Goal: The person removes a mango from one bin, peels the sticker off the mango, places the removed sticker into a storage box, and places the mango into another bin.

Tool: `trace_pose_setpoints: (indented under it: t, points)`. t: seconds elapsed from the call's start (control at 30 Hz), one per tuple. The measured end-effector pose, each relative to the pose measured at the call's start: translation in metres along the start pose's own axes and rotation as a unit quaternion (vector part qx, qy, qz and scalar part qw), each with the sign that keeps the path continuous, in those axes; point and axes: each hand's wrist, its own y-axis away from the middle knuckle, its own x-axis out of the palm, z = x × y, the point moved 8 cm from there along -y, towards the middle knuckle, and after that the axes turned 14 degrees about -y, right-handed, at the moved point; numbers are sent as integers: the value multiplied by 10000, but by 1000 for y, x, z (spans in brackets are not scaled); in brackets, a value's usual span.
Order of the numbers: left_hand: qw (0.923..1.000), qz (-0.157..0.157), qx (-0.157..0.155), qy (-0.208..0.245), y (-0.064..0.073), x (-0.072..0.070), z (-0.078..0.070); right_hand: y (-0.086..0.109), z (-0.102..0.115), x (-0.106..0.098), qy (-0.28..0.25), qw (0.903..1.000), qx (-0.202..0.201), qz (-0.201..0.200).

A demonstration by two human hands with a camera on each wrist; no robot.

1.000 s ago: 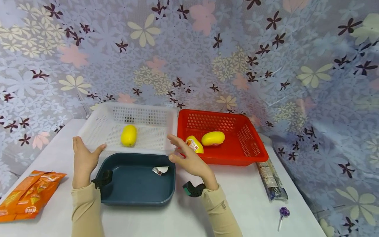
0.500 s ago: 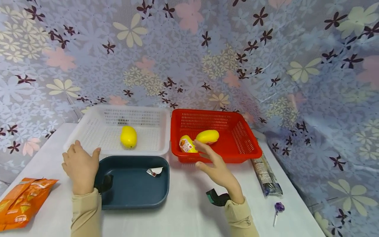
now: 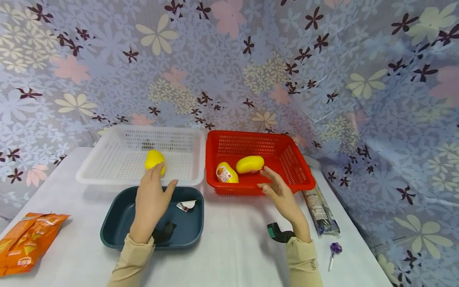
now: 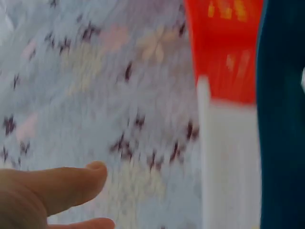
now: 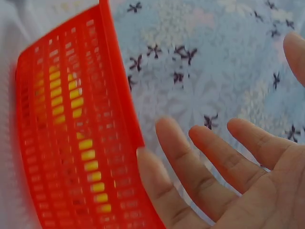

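Note:
My left hand is over the dark blue tray, its fingers extended toward the white basket and holding nothing. In the head view its fingertips overlap a yellow mango-shaped item lying in that basket. My right hand is at the front rim of the red basket, fingers spread and relaxed, nothing in its grasp. Two more yellow items lie inside the red basket, a labelled one at front left and a plainer one beside it. A small white-and-red wrapper piece lies in the tray.
At the left of the white table lies an orange snack bag. On the right are a long clear-and-brown packet, partly behind the red basket, and a purple lollipop. A flowered cloth hangs behind the baskets.
My left hand has moved right from the tray's left side to over the tray. My right hand has moved right, from beside the tray to the red basket's front. Baskets and yellow items stay put.

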Motion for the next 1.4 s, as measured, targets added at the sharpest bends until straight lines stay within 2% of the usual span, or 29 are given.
trace_pose_setpoints:
  t: [0.17, 0.3, 0.37, 0.47, 0.6, 0.77, 0.9, 1.0, 1.07, 1.27, 1.4]
  points:
    - [9983, 312, 354, 340, 11, 21, -32, 1, -1, -21, -36, 9992, -20, -405]
    - [9938, 501, 760, 641, 23, 36, -59, 5, -3, -44, 29, 9931, 69, -1169]
    - [9901, 623, 950, 826, 27, 44, -70, 9, -7, -57, 168, 9864, 153, -1630]
    - [9834, 853, 1093, 1170, 31, 53, -82, 16, -18, -76, 493, 9725, 497, -2222]
    - [9744, 1015, 1133, 1655, 28, 59, -91, 23, -36, -92, 906, 9536, 1187, -2614]
    - [9650, 1179, 1196, 2016, 11, 66, -103, 25, -48, -102, 1241, 9433, 1443, -2721]
    - [9512, 1685, 1242, 2266, -6, 77, -114, 27, -53, -106, 1362, 9425, 1444, -2691]
    - [9362, 2091, 1372, 2472, -18, 86, -123, 28, -57, -108, 1416, 9421, 1431, -2680]
    - [9305, 2279, 1442, 2478, -29, 91, -129, 28, -58, -108, 1517, 9407, 1397, -2694]
    - [9224, 2736, 1442, 2316, -67, 110, -151, 24, -62, -109, 1990, 9337, 1151, -2747]
    - [9164, 2919, 1309, 2405, -83, 124, -158, 23, -64, -109, 1940, 9344, 1127, -2768]
